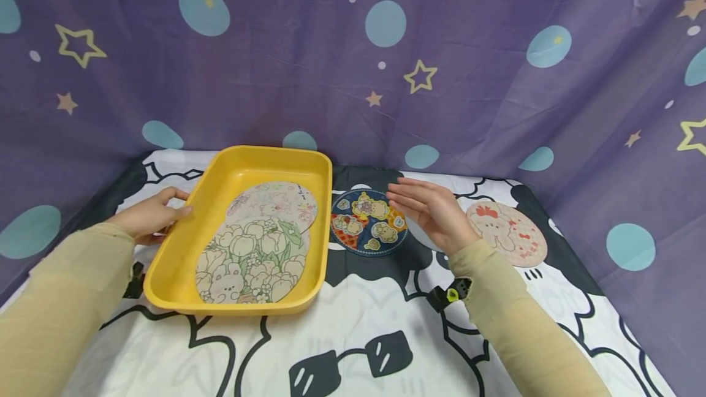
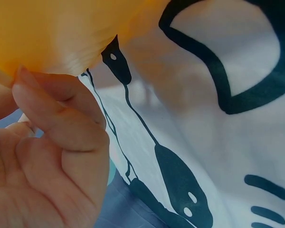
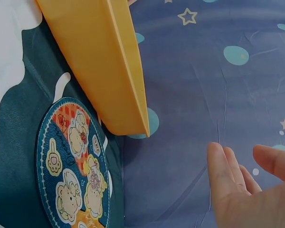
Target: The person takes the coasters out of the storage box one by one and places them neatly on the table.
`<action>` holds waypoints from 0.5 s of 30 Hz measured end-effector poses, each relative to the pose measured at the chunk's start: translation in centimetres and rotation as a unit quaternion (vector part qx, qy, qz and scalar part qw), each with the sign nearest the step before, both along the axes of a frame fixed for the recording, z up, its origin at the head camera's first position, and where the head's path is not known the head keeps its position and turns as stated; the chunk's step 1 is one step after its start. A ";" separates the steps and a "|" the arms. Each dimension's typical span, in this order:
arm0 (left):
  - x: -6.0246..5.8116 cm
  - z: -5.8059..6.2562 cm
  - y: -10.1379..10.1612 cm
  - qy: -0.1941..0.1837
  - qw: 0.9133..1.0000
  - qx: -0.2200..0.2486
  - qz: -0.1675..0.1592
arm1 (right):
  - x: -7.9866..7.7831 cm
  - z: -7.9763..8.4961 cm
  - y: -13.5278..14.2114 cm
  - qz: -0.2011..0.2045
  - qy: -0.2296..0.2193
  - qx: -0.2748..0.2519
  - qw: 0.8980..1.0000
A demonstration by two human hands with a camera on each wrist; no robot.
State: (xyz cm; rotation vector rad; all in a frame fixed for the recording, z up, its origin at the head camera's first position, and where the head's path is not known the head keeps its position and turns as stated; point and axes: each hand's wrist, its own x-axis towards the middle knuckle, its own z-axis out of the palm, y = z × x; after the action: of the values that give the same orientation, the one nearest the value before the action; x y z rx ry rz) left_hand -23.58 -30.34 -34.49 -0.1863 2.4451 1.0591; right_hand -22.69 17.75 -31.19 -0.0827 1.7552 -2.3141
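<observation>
My left hand (image 1: 154, 213) grips the left rim of a yellow plastic tray (image 1: 326, 219). In the left wrist view, thumb and fingers pinch the tray's edge (image 2: 52, 38). Inside the tray, a round mat printed with tulips and a bunny (image 1: 254, 262) overlaps a pale pink floral round mat (image 1: 270, 198). My right hand (image 1: 432, 213) is raised with straight fingers and holds nothing. Its fingertips are near a dark blue round mat with cartoon bears (image 1: 369, 222), which lies right beside the tray. In the right wrist view, the palm and fingers stand away from that mat.
A pink round mat with a red-bowed bunny (image 1: 507, 234) lies right of my right wrist. A pale round mat (image 1: 421, 234) shows partly behind the right hand. The black-and-white cartoon cloth (image 1: 353, 311) covers the table. A purple curtain with stars (image 1: 331, 78) hangs behind.
</observation>
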 end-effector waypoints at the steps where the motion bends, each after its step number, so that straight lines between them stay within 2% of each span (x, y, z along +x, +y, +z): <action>1: 0.0 0.0 0.0 0.000 1.000 0.000 0.000 | 0.0 0.1 -0.1 0.001 -0.001 0.003 1.000; 8: -0.1 0.0 -0.1 -0.002 1.000 -0.006 -0.001 | 0.0 0.6 -0.7 0.014 0.003 0.020 1.000; 15: -0.2 -0.2 0.0 -0.003 1.000 -0.007 0.000 | -0.2 1.0 -1.3 0.044 0.017 0.047 0.998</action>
State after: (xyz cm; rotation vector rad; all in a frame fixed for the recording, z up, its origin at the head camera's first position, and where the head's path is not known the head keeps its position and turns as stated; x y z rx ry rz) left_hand -23.75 -30.37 -34.68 -0.1930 2.4473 1.0410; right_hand -22.88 16.45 -30.21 -0.1798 1.8356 -2.1771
